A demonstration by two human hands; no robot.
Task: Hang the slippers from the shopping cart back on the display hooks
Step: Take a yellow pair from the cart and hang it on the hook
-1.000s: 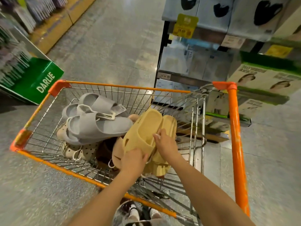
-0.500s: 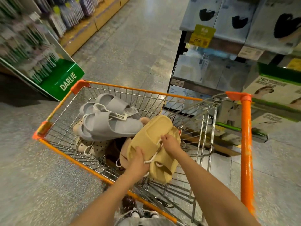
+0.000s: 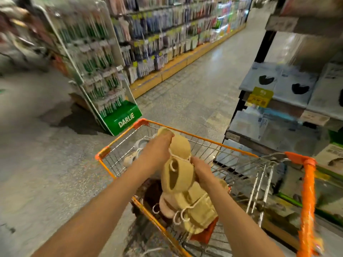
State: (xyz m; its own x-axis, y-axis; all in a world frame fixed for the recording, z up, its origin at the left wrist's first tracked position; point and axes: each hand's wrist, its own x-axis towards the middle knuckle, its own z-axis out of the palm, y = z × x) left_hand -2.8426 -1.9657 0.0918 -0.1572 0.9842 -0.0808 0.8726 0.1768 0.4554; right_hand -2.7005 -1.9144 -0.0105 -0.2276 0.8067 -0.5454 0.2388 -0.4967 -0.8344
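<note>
I see the yellow slippers (image 3: 178, 175) have risen out of the shopping cart (image 3: 204, 140) (toward 12 o'clock), left hand (image 3: 157, 153) and right hand (image 3: 203, 173) fingers gripping them. No display hooks for slippers appear, so hanging comes later, I think.

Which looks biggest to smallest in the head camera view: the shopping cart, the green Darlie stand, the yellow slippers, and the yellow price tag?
As they appear in the head view:
1. shopping cart
2. green Darlie stand, though it is farther off, so its real size is unsure
3. yellow slippers
4. yellow price tag
</note>
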